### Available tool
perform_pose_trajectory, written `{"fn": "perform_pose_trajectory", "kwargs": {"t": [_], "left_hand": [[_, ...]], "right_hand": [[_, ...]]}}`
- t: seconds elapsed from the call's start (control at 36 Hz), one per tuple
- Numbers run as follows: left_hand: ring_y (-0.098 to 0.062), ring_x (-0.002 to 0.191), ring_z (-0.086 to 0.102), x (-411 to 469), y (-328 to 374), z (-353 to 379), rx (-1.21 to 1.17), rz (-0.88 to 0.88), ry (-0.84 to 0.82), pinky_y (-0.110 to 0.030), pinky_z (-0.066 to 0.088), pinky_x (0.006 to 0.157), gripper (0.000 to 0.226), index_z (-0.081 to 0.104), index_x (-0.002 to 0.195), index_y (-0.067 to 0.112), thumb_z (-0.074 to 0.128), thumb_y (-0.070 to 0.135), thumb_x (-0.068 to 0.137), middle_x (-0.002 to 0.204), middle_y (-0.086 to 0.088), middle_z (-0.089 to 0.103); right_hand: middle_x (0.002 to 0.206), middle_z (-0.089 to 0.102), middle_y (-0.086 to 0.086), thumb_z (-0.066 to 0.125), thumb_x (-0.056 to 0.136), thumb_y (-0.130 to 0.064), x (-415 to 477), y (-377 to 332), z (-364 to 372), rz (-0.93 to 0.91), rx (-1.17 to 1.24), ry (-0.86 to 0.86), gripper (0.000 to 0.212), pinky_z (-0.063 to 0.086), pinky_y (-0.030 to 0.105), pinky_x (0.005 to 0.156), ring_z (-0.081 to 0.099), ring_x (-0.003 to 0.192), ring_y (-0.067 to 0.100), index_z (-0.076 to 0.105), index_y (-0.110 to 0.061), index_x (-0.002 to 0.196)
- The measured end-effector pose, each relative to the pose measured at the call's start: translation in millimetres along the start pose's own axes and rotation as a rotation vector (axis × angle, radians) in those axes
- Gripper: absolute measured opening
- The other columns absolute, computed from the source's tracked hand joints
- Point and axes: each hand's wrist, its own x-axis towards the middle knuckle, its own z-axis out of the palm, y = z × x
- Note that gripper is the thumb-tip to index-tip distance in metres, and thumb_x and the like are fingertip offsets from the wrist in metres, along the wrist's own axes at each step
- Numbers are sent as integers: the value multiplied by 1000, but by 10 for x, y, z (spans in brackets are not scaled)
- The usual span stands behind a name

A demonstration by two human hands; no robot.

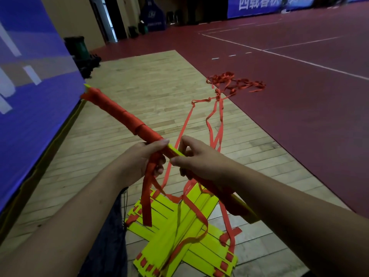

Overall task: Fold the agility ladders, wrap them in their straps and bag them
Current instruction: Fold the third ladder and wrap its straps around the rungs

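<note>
I hold a bundle of yellow ladder rungs (119, 114) slanting from upper left to lower right, most of it wound in orange strap. My left hand (139, 160) grips the bundle near its middle, with a loose strap end hanging from the fist. My right hand (197, 156) is closed on the bundle's lower part and pinches the orange strap (183, 126) that runs off to the floor. A short bare yellow stretch shows between the hands. Below lie two crossed stacks of yellow rungs (185, 244) with orange straps.
A tangle of loose orange strap (235, 82) lies where the wooden floor meets the red court floor. A blue padded wall (30, 66) runs along the left. Dark fabric (107, 236) lies by the stacks at lower left. A green bin (77, 47) stands far back.
</note>
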Motion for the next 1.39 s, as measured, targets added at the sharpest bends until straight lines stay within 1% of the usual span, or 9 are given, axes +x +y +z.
{"fn": "perform_pose_trajectory", "kwargs": {"t": [0.39, 0.47, 0.64, 0.78, 0.89, 1.03, 1.19, 1.28, 1.39], "left_hand": [[-13, 57, 54, 6, 38, -111, -157, 162, 43, -21, 48, 54, 34, 64, 90, 5, 69, 36, 77, 67, -4, 55], [-17, 62, 62, 11, 50, -151, -153, 128, -17, -23, 51, 56, 55, 69, 91, 6, 85, 52, 65, 74, -8, 65], [-29, 56, 64, -9, -34, -78, 140, -149, 9, -29, 51, 52, 68, 62, 89, -2, 49, 65, 84, 62, -16, 60], [-22, 50, 55, 42, -71, 126, 146, -154, 48, -28, 45, 53, 64, 58, 94, 5, 52, 68, 82, 54, -4, 49], [-17, 45, 48, 111, -94, 241, 57, -82, 153, -24, 41, 45, 41, 54, 82, 9, 58, 48, 95, 56, -3, 47], [-21, 53, 51, 40, 30, 34, -71, 9, 45, -27, 46, 53, 22, 57, 79, 2, 67, 21, 80, 67, -12, 48], [-25, 66, 63, -56, 46, -164, -143, 118, -60, -33, 55, 60, 76, 67, 101, 2, 95, 39, 41, 72, -13, 62], [-28, 76, 65, -66, 60, -240, -205, 190, -86, -36, 56, 72, 69, 73, 103, 8, 93, 42, 47, 78, -12, 64], [-37, 86, 60, -74, 63, -310, -169, 178, -148, -46, 49, 81, 67, 71, 112, 8, 90, 40, 57, 87, -19, 61]], "right_hand": [[76, 61, 2, 62, 96, -45, 112, 38, -7, 182, 446, -154, 52, 51, 33, 64, 60, 66, 17, 68, 3, 114], [84, 72, 8, 70, 91, -45, 55, 30, -32, 113, 263, -57, 45, 58, 42, 75, 70, 74, 24, 70, -3, 107], [90, 67, 30, 71, 92, -3, -14, 68, 85, 149, 340, -54, 28, 63, 49, 68, 74, 79, 42, 49, 2, 108], [85, 63, 17, 64, 97, -5, 27, 77, 84, 84, -20, 112, 26, 56, 29, 48, 69, 58, 19, 38, -10, 96], [107, 60, 14, 64, 96, -11, 23, 55, 136, 21, -230, 118, 24, 60, 44, 76, 67, 88, 24, 42, -17, 102], [105, 71, 15, 65, 97, -33, -11, 22, 75, 146, 147, -3, 32, 58, 46, 87, 73, 93, 30, 52, -9, 114], [87, 70, 14, 67, 95, -19, -70, 44, 15, 200, 436, -191, 27, 57, 47, 84, 69, 81, 32, 55, -2, 113], [90, 72, 17, 67, 95, -20, -49, -10, 13, 192, 513, -200, 39, 60, 36, 67, 70, 72, 28, 54, 0, 126], [97, 70, 24, 56, 101, -12, -36, 5, 70, 166, 675, -372, 29, 61, 38, 67, 71, 76, 32, 52, 3, 126]]}}
